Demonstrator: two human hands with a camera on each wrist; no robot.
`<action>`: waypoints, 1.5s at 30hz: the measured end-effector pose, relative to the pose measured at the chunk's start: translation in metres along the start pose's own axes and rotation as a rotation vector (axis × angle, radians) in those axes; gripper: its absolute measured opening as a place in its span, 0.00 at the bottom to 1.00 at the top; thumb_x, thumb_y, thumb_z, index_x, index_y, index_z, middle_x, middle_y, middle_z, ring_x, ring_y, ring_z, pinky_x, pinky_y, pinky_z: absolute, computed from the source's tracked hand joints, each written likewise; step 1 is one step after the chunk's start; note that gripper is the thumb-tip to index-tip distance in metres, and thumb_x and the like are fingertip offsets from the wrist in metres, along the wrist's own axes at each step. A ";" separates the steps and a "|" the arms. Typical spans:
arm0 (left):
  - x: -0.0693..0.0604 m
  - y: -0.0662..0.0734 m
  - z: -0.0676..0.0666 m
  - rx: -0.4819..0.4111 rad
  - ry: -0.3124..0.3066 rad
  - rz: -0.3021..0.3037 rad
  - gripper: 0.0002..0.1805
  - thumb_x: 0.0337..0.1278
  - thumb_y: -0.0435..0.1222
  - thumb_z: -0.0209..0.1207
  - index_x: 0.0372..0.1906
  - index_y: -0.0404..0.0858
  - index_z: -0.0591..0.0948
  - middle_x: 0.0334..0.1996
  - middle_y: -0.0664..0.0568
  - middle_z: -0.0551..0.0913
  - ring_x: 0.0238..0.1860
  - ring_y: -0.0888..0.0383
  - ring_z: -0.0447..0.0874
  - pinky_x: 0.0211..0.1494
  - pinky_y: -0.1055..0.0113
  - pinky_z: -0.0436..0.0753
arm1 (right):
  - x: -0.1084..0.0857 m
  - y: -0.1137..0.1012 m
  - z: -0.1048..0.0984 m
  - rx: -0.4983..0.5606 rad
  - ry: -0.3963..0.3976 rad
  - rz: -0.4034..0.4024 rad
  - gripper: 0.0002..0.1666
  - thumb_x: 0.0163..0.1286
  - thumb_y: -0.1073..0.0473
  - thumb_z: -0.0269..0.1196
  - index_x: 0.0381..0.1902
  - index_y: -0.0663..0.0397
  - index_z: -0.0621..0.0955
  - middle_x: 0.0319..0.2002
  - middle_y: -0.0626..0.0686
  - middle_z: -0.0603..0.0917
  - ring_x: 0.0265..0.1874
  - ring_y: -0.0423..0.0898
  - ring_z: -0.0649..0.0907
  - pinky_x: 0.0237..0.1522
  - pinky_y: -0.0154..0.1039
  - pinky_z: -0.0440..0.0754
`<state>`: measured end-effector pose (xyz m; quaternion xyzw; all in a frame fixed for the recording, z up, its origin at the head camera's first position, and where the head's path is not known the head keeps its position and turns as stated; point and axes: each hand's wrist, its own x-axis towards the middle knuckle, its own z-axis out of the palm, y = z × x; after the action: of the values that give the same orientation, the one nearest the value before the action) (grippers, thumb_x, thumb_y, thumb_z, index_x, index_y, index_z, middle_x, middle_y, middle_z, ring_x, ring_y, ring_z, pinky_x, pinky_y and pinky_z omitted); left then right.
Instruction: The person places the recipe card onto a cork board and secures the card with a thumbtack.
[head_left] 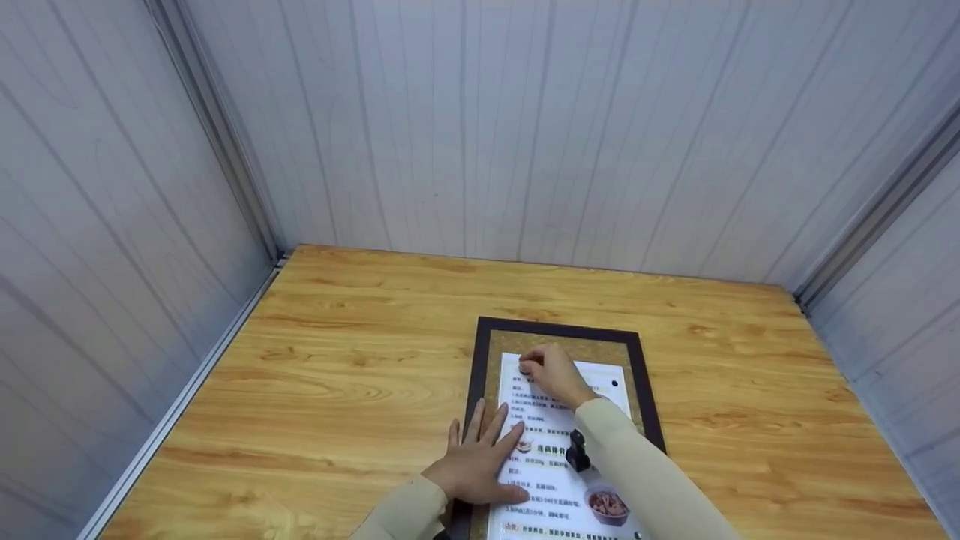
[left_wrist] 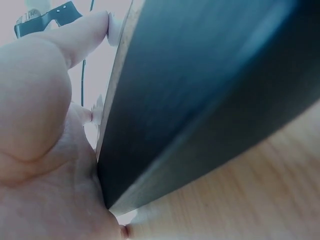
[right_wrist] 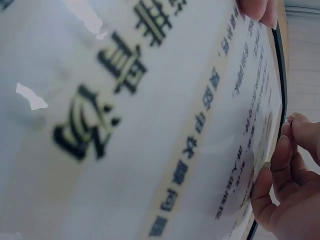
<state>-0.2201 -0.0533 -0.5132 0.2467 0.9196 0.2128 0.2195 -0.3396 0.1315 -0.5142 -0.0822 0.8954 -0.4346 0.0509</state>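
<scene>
A white printed sheet (head_left: pixel 540 472) lies on a cork board (head_left: pixel 611 349) with a dark frame (head_left: pixel 559 328). Spread over the sheet's left edge and the frame, the left hand (head_left: pixel 474 466) presses down with its fingers apart. In the left wrist view that hand (left_wrist: pixel 40 130) lies against the dark frame (left_wrist: pixel 165 100). The right hand (head_left: pixel 556 375) is at the sheet's upper left corner. Its thumb and forefinger pinch a small pin-like thing (right_wrist: pixel 289 119) in the right wrist view, where the hand (right_wrist: pixel 295 185) is beside the sheet (right_wrist: pixel 130 130).
A dark round dot (head_left: pixel 614 383) is at the sheet's upper right, another (head_left: pixel 637 535) near its lower right. The wooden table (head_left: pixel 337 360) bears the board and meets pale panel walls (head_left: pixel 480 135) behind and at both sides. A black device (head_left: pixel 577 451) sits at the right wrist.
</scene>
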 end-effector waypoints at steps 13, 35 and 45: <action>0.000 0.003 -0.001 -0.010 -0.001 0.002 0.53 0.53 0.67 0.60 0.80 0.52 0.54 0.80 0.50 0.37 0.76 0.41 0.21 0.69 0.32 0.33 | 0.007 -0.001 0.005 -0.036 0.035 0.053 0.08 0.70 0.63 0.64 0.31 0.55 0.88 0.26 0.48 0.83 0.24 0.42 0.78 0.34 0.40 0.76; -0.002 0.003 0.003 0.021 0.015 -0.006 0.53 0.53 0.67 0.60 0.80 0.52 0.54 0.80 0.47 0.39 0.77 0.40 0.24 0.68 0.30 0.37 | 0.008 -0.016 0.015 -0.186 0.056 0.030 0.10 0.64 0.65 0.66 0.22 0.54 0.86 0.22 0.46 0.81 0.23 0.43 0.76 0.31 0.42 0.76; -0.002 0.001 0.001 0.005 0.011 -0.003 0.53 0.53 0.66 0.60 0.80 0.51 0.55 0.80 0.49 0.38 0.77 0.41 0.23 0.69 0.32 0.35 | 0.011 -0.014 0.010 -0.124 -0.035 0.031 0.09 0.66 0.67 0.64 0.25 0.59 0.85 0.21 0.46 0.78 0.21 0.42 0.73 0.28 0.37 0.72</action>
<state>-0.2176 -0.0538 -0.5129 0.2448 0.9216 0.2117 0.2141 -0.3476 0.1130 -0.5092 -0.0790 0.9208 -0.3758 0.0678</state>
